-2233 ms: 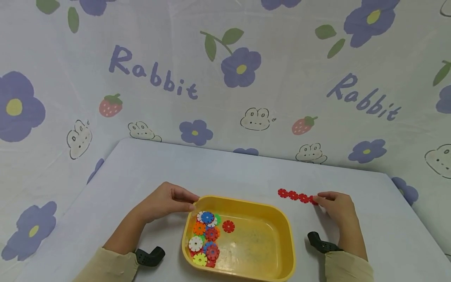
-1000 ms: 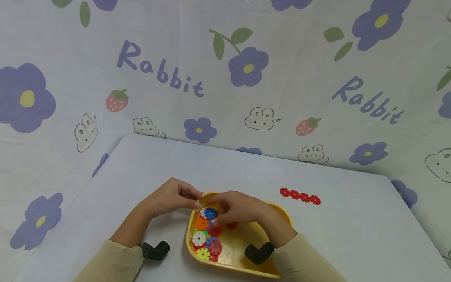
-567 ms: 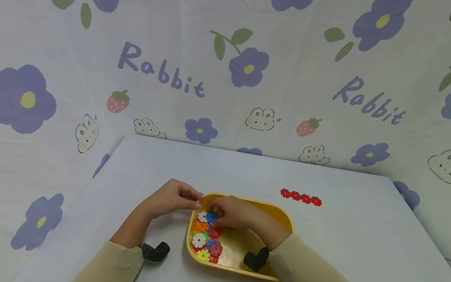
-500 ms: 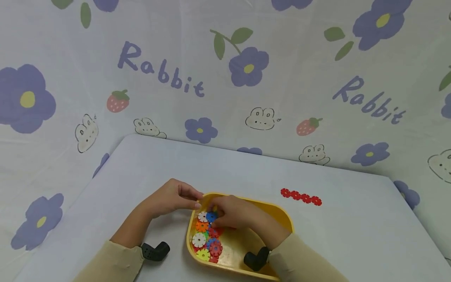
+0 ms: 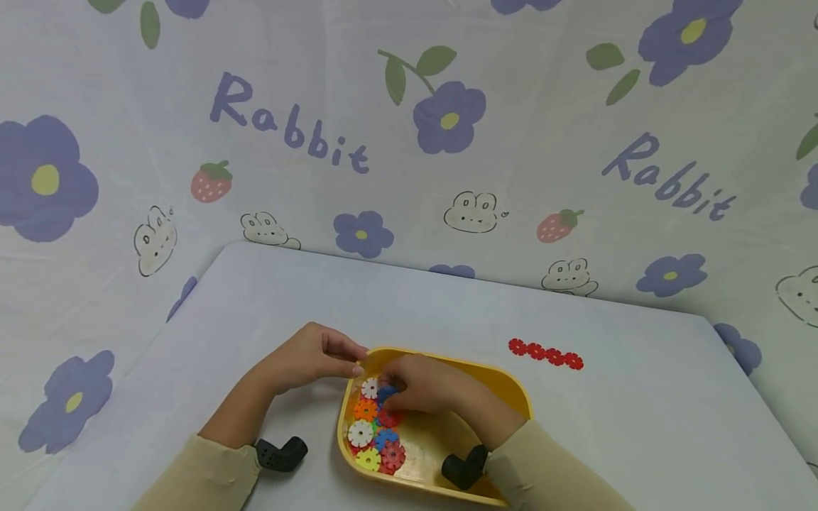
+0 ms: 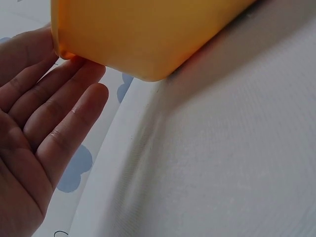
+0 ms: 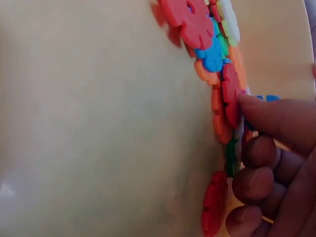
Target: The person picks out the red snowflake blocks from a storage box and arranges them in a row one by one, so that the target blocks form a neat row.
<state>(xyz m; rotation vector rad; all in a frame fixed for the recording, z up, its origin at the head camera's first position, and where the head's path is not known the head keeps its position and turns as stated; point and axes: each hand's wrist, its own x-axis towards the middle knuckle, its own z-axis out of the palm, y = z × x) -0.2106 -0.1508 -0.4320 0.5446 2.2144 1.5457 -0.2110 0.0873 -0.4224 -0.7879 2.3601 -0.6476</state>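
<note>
My left hand pinches the back left corner of a yellow plastic tray between thumb and fingers. In the left wrist view the other fingers lie extended along the outside of its wall. Inside the tray my right hand reaches into a pile of coloured snowflake discs heaped at the left end. Its thumb and fingertips pinch a blue snowflake disc, partly hidden by the hand. The right wrist view shows the thumb beside a red snowflake disc; another red disc lies nearer.
A row of several red snowflake discs lies on the white table, back right of the tray. A patterned cloth hangs behind the table. A black wrist camera on the right arm hangs over the tray.
My right hand has left the red row and come into the tray. Most recently its fingers have closed on the blue disc, which has tilted. The left hand stays on the rim.
</note>
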